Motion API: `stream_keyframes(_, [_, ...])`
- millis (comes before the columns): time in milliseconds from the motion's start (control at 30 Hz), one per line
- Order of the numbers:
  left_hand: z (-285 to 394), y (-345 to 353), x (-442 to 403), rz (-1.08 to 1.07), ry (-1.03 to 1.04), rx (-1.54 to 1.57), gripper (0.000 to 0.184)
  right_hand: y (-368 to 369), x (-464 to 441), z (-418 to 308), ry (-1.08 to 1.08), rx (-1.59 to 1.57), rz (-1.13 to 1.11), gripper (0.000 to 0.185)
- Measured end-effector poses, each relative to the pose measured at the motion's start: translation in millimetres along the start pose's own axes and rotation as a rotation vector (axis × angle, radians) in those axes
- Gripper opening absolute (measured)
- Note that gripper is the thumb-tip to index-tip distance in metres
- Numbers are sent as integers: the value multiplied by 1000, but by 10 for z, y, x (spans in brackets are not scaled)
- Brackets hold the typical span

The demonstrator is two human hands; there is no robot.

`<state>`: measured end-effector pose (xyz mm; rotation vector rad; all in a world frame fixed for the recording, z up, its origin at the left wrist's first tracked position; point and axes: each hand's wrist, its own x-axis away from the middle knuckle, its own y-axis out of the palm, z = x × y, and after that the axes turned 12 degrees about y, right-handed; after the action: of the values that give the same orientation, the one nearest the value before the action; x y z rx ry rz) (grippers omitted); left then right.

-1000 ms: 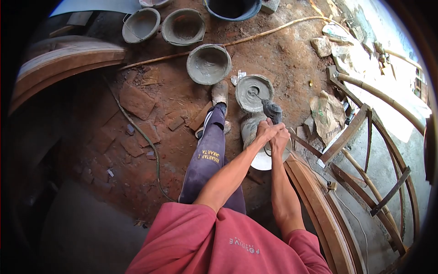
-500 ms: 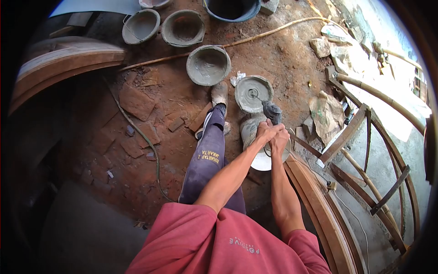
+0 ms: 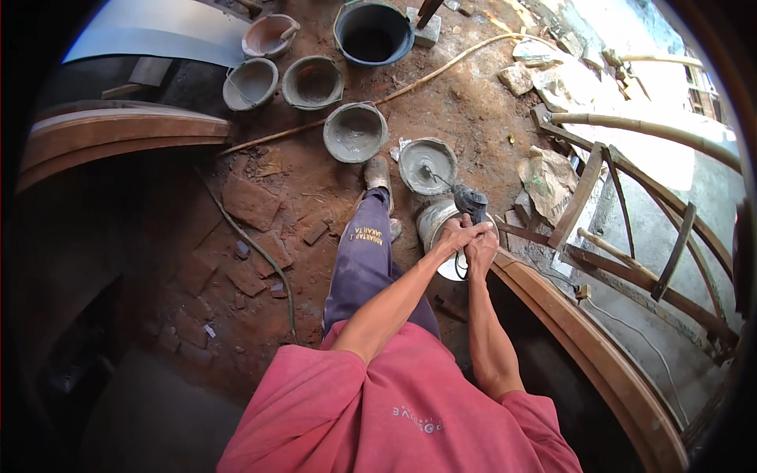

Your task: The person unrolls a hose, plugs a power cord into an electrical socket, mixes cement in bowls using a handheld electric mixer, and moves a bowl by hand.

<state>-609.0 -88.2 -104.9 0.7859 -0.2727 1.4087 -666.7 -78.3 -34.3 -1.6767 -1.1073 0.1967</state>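
Both hands are closed on a dark power drill [image 3: 471, 202]. My left hand [image 3: 458, 235] lies against its handle, and my right hand [image 3: 482, 246] wraps round the grip beside it. From the drill a mixing rod [image 3: 438, 176] reaches into a bucket of wet grey mix [image 3: 426, 166]. Beneath my hands stands a whitish bucket [image 3: 432, 221], partly hidden by them. A second bucket of grey mix [image 3: 356, 132] sits to the left, just beyond my shoe.
Farther off are more buckets [image 3: 313, 82], a dark blue tub [image 3: 374, 35] and a long bamboo pole [image 3: 441, 69]. Curved wooden frames [image 3: 583, 347] stand at the right, near a crumpled sack [image 3: 547, 183]. Broken bricks [image 3: 251, 202] and a green hose [image 3: 260, 251] lie at the left.
The view has shifted, bringing more of the far buckets into sight. The drill's rod now sits nearer the left of the mix bucket. Both hands still hold the drill.
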Motion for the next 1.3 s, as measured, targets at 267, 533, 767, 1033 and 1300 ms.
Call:
stream_keyframes(267, [325, -181, 773, -117, 74, 37, 39, -210, 592, 0, -85, -51, 15, 50])
stream_keyframes(533, [557, -610, 1190, 96, 225, 205, 62, -308, 851, -662, -39, -151, -98, 47])
stream_keyframes(767, [360, -1112, 723, 525, -78, 370, 63, 552, 388, -1317, -136, 27, -160, 59])
stream_keyframes(1033, [268, -1830, -385, 617, -101, 752, 56, 2060, -248, -1626, -294, 222, -114, 59])
stream_keyframes(1300, [360, -2179, -871, 427, -44, 974, 58, 2217, -354, -1845, -224, 349, -306, 59])
